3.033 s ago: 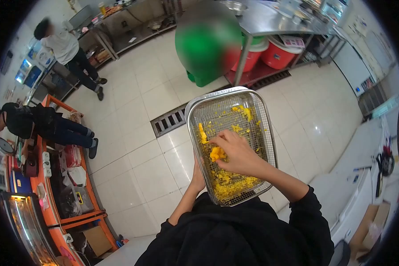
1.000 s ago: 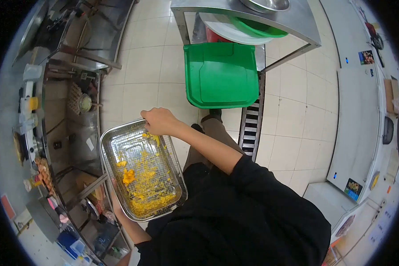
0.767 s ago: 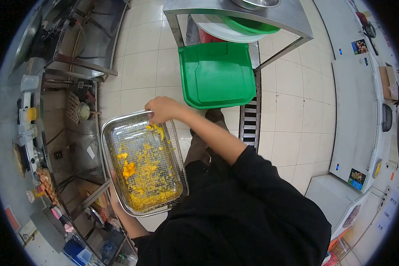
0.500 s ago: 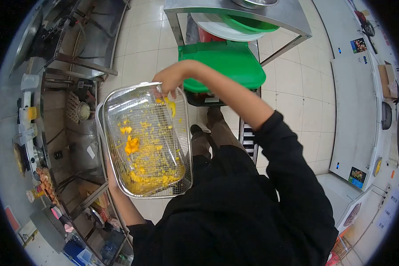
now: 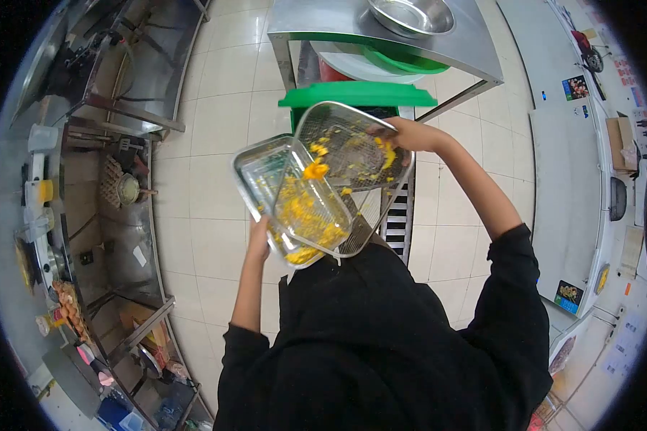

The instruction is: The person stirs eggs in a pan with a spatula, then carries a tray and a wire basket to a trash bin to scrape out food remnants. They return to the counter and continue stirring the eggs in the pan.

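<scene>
My left hand [image 5: 259,238] is closed on the left edge of a clear tray [image 5: 251,161], which has yellow bits spread over its bottom. Fingers of my right hand [image 5: 399,138] grip the upper right rim of a wire mesh basket [image 5: 349,154]. The basket is tilted and overlaps the right part of the tray. Yellow scraps cling to its mesh, with a larger orange-yellow clump near its left side. Just beyond the basket is a bin with a green lid [image 5: 356,94], the lid raised and seen nearly edge-on.
A steel table [image 5: 323,20] with a metal bowl [image 5: 413,16] stands ahead, green and white basins beneath it. Steel shelving [image 5: 115,237] with eggs and utensils lines the left. White freezers [image 5: 571,194] run along the right. A floor grate [image 5: 397,230] lies by my feet.
The basket and tray have moved right and come apart from their nested position. My right hand has swung right with the basket. The green lid has tipped up.
</scene>
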{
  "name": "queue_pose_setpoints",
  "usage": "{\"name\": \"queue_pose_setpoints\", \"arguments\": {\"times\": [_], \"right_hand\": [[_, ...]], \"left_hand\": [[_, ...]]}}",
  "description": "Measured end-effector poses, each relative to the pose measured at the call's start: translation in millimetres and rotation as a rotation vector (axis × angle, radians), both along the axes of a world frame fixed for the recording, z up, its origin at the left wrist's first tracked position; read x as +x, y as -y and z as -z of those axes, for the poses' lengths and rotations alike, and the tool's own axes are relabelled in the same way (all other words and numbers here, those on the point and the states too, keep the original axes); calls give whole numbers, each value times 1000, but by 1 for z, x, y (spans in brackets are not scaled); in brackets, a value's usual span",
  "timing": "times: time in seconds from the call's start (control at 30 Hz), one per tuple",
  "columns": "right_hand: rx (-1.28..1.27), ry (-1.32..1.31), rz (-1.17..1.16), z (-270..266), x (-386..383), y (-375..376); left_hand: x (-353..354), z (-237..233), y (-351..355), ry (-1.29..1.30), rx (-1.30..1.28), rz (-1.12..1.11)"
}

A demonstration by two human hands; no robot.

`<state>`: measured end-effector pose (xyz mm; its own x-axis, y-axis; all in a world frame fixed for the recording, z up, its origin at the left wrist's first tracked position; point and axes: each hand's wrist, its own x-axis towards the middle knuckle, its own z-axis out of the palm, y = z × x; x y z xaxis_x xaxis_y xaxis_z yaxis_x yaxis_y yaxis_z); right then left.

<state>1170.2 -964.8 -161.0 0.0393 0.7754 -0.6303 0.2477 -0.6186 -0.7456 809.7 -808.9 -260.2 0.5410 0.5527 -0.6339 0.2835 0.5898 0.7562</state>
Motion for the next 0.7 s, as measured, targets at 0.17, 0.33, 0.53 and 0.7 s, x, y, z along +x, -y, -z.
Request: {"name": "queue_pose_setpoints", "arguments": {"times": [0.17,0.33,0.53,0.7], "right_hand": [[223,498,148,7,18,34],[316,741,255,48,9,48],[162,948,92,103,21,41],[332,1188,194,116,37,38]], "left_hand": [[77,61,22,39,11,155],[143,66,30,-300,-219,155],[190,107,22,-380,-91,60],[192,113,14,-302,721,265]]}}
